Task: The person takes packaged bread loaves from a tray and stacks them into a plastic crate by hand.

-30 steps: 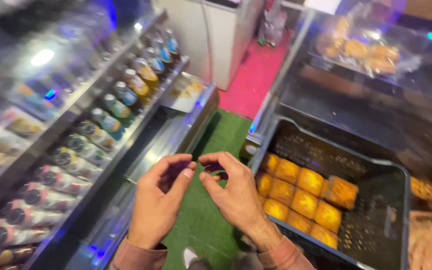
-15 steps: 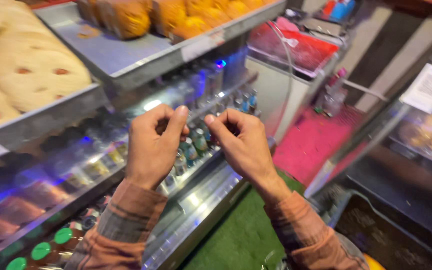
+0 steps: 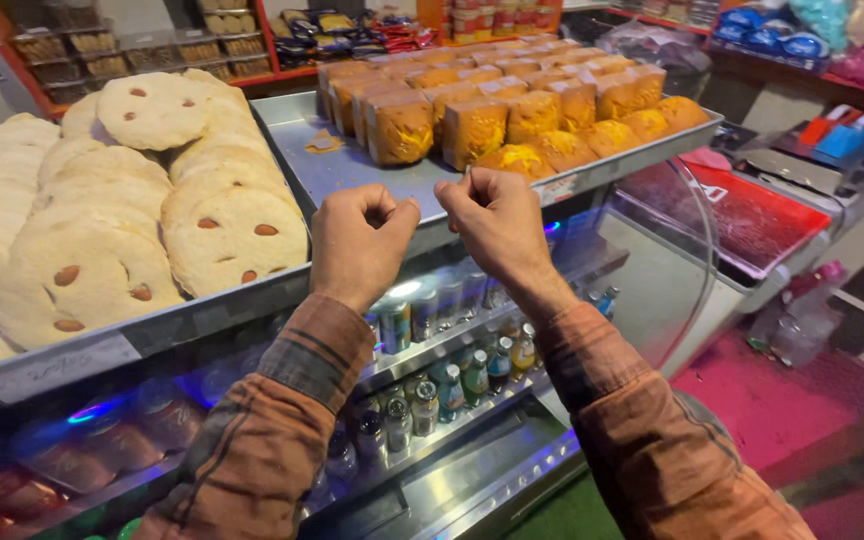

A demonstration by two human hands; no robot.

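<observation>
My left hand [image 3: 360, 245] and my right hand [image 3: 497, 225] are raised side by side, a small gap between them, with the backs facing me. Both are curled into fists and the fingertips are hidden; nothing shows in either. They hover just in front of the rim of a metal tray [image 3: 352, 170] that carries rows of yellow-brown cake loaves [image 3: 472, 125]. To the left, another tray [image 3: 202, 310] holds large round pale biscuits [image 3: 152, 210] with nuts pressed into them. My sleeves are orange-brown plaid.
Below the trays a lit glass case holds rows of small bottles and cans [image 3: 452, 380]. A red-topped counter [image 3: 752, 215] stands at the right above a pink floor [image 3: 782, 400]. Shelves of packaged goods [image 3: 352, 30] line the back wall.
My view has swung up from the floor and a crate of cakes to the top display trays. Both hands rose with it and stayed close together, fingers now curled tighter.
</observation>
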